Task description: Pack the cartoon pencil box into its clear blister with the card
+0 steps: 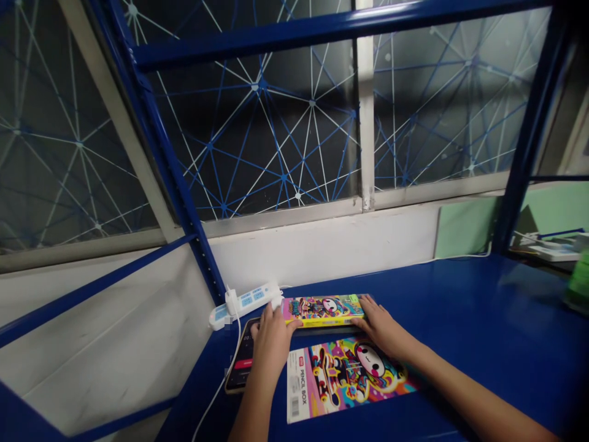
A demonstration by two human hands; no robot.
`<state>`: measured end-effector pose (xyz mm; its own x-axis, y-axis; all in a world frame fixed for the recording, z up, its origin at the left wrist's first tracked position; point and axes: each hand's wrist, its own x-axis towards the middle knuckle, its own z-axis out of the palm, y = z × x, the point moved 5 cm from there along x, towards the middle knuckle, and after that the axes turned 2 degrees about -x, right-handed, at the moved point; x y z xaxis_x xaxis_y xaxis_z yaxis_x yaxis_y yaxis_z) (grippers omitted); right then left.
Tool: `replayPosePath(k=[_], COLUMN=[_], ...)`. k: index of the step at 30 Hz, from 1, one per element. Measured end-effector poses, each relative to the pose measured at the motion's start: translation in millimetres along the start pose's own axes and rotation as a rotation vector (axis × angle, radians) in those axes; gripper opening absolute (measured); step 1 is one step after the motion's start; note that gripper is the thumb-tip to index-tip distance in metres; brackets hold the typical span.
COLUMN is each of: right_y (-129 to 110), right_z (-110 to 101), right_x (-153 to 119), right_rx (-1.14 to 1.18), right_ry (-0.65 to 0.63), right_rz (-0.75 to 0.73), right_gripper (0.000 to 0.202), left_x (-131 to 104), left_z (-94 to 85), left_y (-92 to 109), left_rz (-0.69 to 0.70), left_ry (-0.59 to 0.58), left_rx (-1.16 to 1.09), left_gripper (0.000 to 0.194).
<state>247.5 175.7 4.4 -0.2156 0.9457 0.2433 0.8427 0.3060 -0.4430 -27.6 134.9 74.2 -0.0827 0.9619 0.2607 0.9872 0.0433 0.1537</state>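
A colourful pencil box (324, 312) with a cartoon figure on its lid and a yellow front edge lies on the blue table. My left hand (271, 334) holds its left end, thumb along the front edge. At the opposite end, my right hand (380, 325) grips it with the fingers at the far corner and the thumb at the near one. In front of the box lies a flat printed card (338, 380) reading "PENCIL BOX", with a similar figure; my right forearm covers its right part. A phone (237, 368) with a lit dark screen is partly hidden behind my left hand and arm.
A white power strip (257, 298) with a plugged-in adapter sits behind the phone, its white cable (234, 356) running down toward the front. Blue metal frame posts (184, 190) rise at the back. Items (559, 245) stand at the far right.
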Motion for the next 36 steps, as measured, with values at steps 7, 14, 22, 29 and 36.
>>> replayPosePath(k=[7,14,22,29,36], right_y=[3,8,16,20,22], right_z=[6,3,-3,-5,-3], right_x=[-6,-10,-11,-12,-10], right_rx=[-0.069,-0.093,-0.072,-0.085,-0.12], right_ry=[-0.032,-0.002,0.016,0.019,0.027], right_rz=[-0.001,-0.006,-0.042,-0.048,-0.048], right_gripper=[0.066,0.068,0.076,0.079,0.077], left_x=[-9,-15,-17,-17,-14], left_z=[9.8,15.9,19.7,21.0,26.9], left_y=[2,10,20,24,23], left_rz=[-0.031,-0.035,-0.011,-0.008,-0.013], left_ry=[-0.005,0.075,0.086,0.023,-0.003], left_rx=[0.0,0.028,0.042,0.012,-0.009], left_gripper=[0.04,0.041,0.038,0.037,0.041])
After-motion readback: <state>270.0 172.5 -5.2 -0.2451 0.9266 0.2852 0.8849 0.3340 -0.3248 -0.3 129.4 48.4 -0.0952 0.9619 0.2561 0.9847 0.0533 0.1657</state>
